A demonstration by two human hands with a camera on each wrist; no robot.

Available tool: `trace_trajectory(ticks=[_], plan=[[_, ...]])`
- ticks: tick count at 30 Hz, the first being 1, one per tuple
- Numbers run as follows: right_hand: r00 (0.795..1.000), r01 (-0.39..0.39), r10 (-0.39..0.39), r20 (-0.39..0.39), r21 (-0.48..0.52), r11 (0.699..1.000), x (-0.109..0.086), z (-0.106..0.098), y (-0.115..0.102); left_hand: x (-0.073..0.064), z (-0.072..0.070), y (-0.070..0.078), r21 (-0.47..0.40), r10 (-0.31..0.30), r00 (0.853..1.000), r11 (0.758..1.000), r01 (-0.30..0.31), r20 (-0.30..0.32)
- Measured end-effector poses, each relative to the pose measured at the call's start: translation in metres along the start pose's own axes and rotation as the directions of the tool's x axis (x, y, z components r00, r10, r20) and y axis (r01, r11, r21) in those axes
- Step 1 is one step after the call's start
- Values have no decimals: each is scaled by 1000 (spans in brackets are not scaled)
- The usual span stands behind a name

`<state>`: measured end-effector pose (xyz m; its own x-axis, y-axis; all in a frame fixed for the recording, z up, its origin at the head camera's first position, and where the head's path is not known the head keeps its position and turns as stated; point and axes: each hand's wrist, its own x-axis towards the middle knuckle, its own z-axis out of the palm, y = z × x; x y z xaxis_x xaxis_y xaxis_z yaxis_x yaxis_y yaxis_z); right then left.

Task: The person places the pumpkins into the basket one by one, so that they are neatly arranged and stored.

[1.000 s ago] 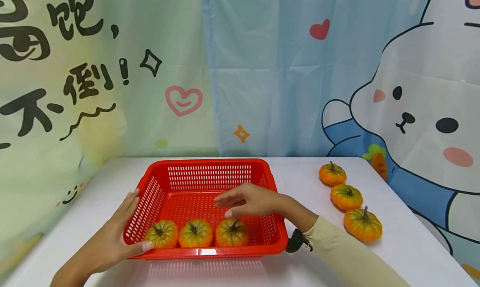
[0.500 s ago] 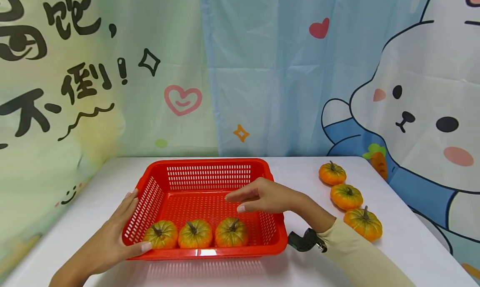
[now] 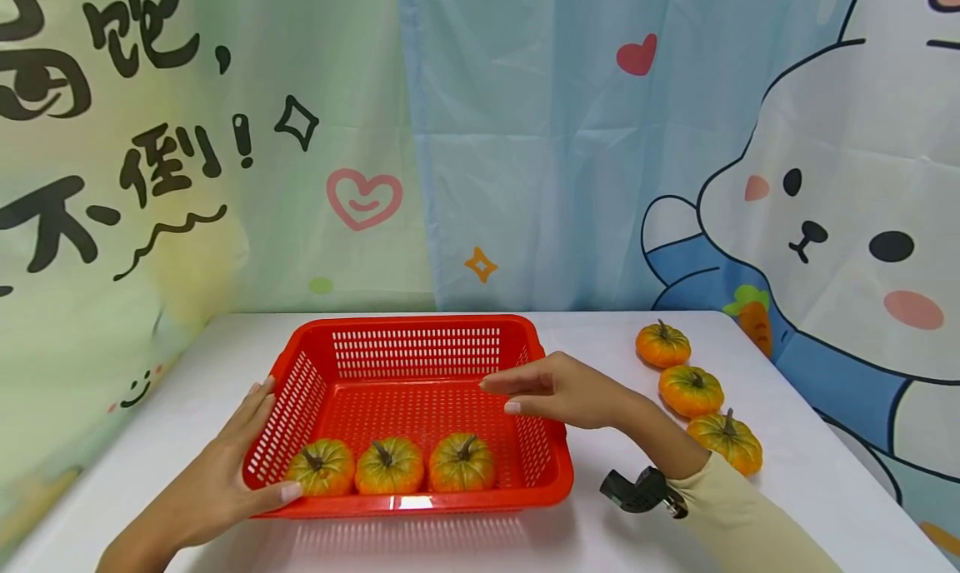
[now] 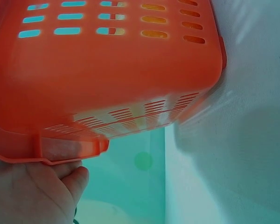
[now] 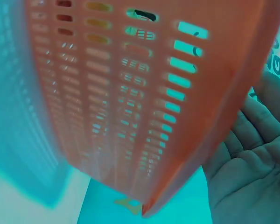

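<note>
A red plastic basket (image 3: 408, 501) with slotted walls stands on the table. Along its front wall inside sit three small orange-green pumpkins (image 3: 320, 467). My left hand (image 3: 210, 473) holds the basket's front left corner, its thumb over the rim and its fingers along the outer left side. In the left wrist view that palm (image 4: 32, 196) lies beneath the flared rim. Over the basket's right side hovers my right hand (image 3: 573, 392), fingers extended and holding nothing. The right wrist view shows its palm (image 5: 247, 177) beside the basket rim.
Three more pumpkins (image 3: 691, 391) stand in a row on the white table (image 3: 592, 340) to the right of the basket, the nearest partly behind the right forearm. A black wrist device (image 3: 643, 490) sits at the right cuff. A printed curtain (image 3: 525, 181) hangs behind.
My right hand has moved right and slightly up, from above the rightmost pumpkin in the basket to over its right wall. The left hand and basket have stayed in place.
</note>
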<state>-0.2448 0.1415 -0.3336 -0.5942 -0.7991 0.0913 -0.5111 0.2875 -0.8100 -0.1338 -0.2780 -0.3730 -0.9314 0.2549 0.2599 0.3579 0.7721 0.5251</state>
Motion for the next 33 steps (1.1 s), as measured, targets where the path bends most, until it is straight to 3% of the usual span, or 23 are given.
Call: trace_trajectory(ticks=[8, 20, 28, 30, 33], plan=[[996, -3, 1, -85, -24, 1000, -23, -5, 6, 1, -1, 0, -5, -2, 1000, 1000, 2, 5], [972, -36, 49, -232, 61, 997, -58, -11, 17, 0, -1, 0, -15, -1, 1000, 1000, 1, 3], [930, -224, 245, -273, 106, 969, -82, -15, 12, 1, 0, 0, -17, 16, 1000, 1000, -16, -1], [929, -210, 235, -284, 116, 971, -88, -18, 12, 1, 0, 0, -13, 15, 1000, 1000, -15, 0], [936, -130, 153, -317, 93, 987, -96, -21, 15, 1, 0, 0, -5, 7, 1000, 1000, -7, 4]])
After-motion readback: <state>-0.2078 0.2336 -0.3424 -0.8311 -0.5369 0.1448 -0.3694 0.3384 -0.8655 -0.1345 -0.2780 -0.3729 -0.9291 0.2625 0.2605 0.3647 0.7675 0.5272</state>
